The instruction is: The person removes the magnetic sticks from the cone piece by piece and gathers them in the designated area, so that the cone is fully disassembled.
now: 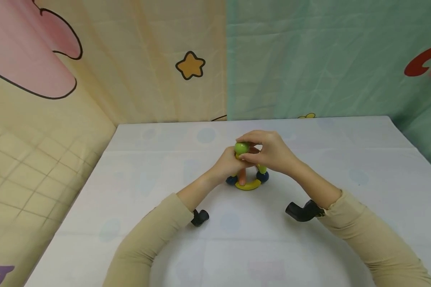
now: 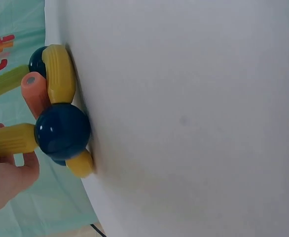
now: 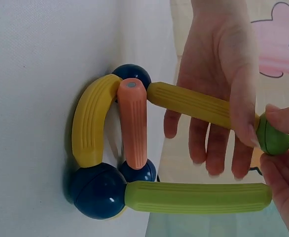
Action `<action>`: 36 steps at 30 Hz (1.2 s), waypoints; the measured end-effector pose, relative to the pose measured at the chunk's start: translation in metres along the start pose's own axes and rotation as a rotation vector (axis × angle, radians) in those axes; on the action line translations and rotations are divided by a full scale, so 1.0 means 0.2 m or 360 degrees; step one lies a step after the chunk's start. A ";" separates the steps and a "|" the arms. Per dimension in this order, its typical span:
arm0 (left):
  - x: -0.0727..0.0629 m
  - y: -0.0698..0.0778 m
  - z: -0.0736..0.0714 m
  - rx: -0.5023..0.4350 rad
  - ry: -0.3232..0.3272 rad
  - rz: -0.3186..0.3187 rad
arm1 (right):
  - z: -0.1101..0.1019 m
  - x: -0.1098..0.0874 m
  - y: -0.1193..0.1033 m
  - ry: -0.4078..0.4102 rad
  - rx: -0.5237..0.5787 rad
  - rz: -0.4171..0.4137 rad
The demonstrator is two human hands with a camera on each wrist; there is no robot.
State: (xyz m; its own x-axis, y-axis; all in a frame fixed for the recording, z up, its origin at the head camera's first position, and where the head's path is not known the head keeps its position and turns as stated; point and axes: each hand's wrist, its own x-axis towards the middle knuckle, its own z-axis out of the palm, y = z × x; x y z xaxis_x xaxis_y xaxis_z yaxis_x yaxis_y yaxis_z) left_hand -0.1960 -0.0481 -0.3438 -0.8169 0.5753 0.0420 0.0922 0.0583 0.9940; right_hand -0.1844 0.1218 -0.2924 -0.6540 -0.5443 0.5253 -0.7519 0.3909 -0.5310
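A toy frame of ribbed magnetic rods and balls stands on the table. Its base has a curved yellow rod [image 1: 249,185] and dark blue balls [image 3: 99,191]. My left hand [image 1: 228,162] grips an upright straight yellow rod [image 3: 189,102] between thumb and fingers, near its top. At that rod's upper end my right hand [image 1: 274,151] pinches a green ball [image 1: 242,148] with its fingertips. A light green rod [image 3: 198,197] rises from another blue ball, its upper end close to the right fingers. An orange rod [image 3: 133,129], with metal showing at one end, lies across the frame.
A white patterned cloth covers the table [image 1: 233,255]. Black bent pieces [image 1: 303,211] stick out by both wrists. Printed curtains [image 1: 291,59] hang behind the table's far edge and at its sides.
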 end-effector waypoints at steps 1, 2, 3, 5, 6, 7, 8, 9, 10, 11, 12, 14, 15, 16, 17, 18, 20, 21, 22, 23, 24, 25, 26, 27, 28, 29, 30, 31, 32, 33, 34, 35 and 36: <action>-0.02 0.00 -0.01 0.0007 -0.0008 0.0017 | 0.00 0.00 0.00 -0.0006 0.0003 0.0004; -0.03 0.00 -0.03 0.0039 0.0002 0.0041 | 0.00 0.00 0.00 -0.0011 0.0003 0.0008; -0.04 0.00 -0.04 0.0084 0.0025 0.0068 | -0.01 0.00 0.00 -0.0015 0.0003 0.0010; -0.06 0.00 -0.07 0.0115 0.0040 0.0126 | -0.01 0.00 0.00 -0.0018 0.0005 0.0022; -0.06 0.00 -0.08 0.0129 0.0050 0.0154 | -0.02 -0.01 0.01 -0.0018 0.0007 0.0030; -0.06 0.00 -0.08 0.0158 0.0066 0.0173 | -0.02 -0.01 0.01 -0.0017 0.0007 0.0037; -0.06 0.00 -0.09 0.0196 0.0086 0.0182 | -0.02 -0.01 0.01 -0.0017 0.0010 0.0046; -0.06 0.00 -0.09 0.0199 0.0084 0.0186 | -0.02 -0.01 0.01 -0.0018 0.0017 0.0053; -0.05 0.00 -0.09 0.0203 0.0078 0.0184 | -0.02 -0.02 0.01 -0.0019 0.0023 0.0061; -0.05 0.00 -0.09 0.0217 0.0078 0.0174 | -0.02 -0.02 0.02 -0.0020 0.0027 0.0068; -0.05 0.00 -0.09 0.0226 0.0080 0.0163 | -0.02 -0.02 0.02 -0.0017 0.0030 0.0073; -0.04 0.01 -0.09 0.0248 0.0088 0.0137 | -0.02 -0.03 0.03 -0.0006 0.0038 0.0081; -0.04 0.01 -0.08 0.0257 0.0092 0.0127 | -0.03 -0.04 0.03 -0.0001 0.0041 0.0082; -0.04 0.01 -0.08 0.0268 0.0092 0.0116 | -0.03 -0.04 0.03 0.0004 0.0040 0.0080; -0.04 0.01 -0.08 0.0275 0.0095 0.0105 | -0.03 -0.05 0.04 0.0008 0.0043 0.0077; -0.04 0.01 -0.08 0.0278 0.0096 0.0099 | -0.03 -0.05 0.04 0.0010 0.0050 0.0074; -0.03 0.02 -0.07 0.0289 0.0097 0.0092 | -0.03 -0.06 0.05 0.0005 0.0072 0.0068; -0.03 0.02 -0.07 0.0289 0.0096 0.0089 | -0.04 -0.06 0.05 0.0001 0.0083 0.0065; -0.03 0.01 -0.07 0.0290 0.0095 0.0087 | -0.04 -0.06 0.05 -0.0004 0.0094 0.0062; -0.04 0.01 -0.07 0.0286 0.0095 0.0087 | -0.04 -0.06 0.05 -0.0009 0.0109 0.0062; -0.04 0.01 -0.07 0.0281 0.0092 0.0091 | -0.04 -0.06 0.05 -0.0014 0.0124 0.0065; -0.04 0.01 -0.06 0.0276 0.0091 0.0091 | -0.04 -0.07 0.05 -0.0018 0.0136 0.0067; -0.04 0.01 -0.06 0.0268 0.0091 0.0091 | -0.04 -0.07 0.06 -0.0020 0.0145 0.0069; -0.04 0.01 -0.06 0.0261 0.0092 0.0089 | -0.04 -0.07 0.06 -0.0021 0.0153 0.0071; -0.04 0.01 -0.06 0.0262 0.0090 0.0092 | -0.04 -0.07 0.06 -0.0019 0.0157 0.0071; -0.04 0.01 -0.06 0.0263 0.0091 0.0092 | -0.04 -0.07 0.06 -0.0018 0.0162 0.0071; -0.04 0.01 -0.06 0.0267 0.0091 0.0091 | -0.04 -0.07 0.06 -0.0016 0.0163 0.0067; -0.04 0.01 -0.06 0.0271 0.0090 0.0087 | -0.04 -0.07 0.06 -0.0015 0.0158 0.0057; -0.04 0.01 -0.06 0.0278 0.0087 0.0087 | -0.04 -0.07 0.05 -0.0012 0.0151 0.0042; -0.04 0.01 -0.07 0.0288 0.0089 0.0088 | -0.04 -0.07 0.05 -0.0002 0.0135 0.0024; -0.04 0.01 -0.07 0.0296 0.0093 0.0089 | -0.05 -0.07 0.05 0.0015 0.0120 0.0000; -0.04 0.02 -0.07 0.0304 0.0105 0.0083 | -0.07 -0.06 0.04 0.0041 0.0112 -0.0027; -0.04 0.02 -0.07 0.0316 0.0116 0.0079 | -0.08 -0.05 0.03 0.0073 0.0103 -0.0054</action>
State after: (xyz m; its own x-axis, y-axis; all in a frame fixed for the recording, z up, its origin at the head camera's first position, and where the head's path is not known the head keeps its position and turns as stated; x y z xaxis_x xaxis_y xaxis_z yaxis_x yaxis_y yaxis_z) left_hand -0.1977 -0.0637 -0.3391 -0.8468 0.5214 0.1049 0.2381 0.1953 0.9514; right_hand -0.1837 0.1423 -0.2907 -0.6327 -0.5212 0.5727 -0.7674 0.3233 -0.5536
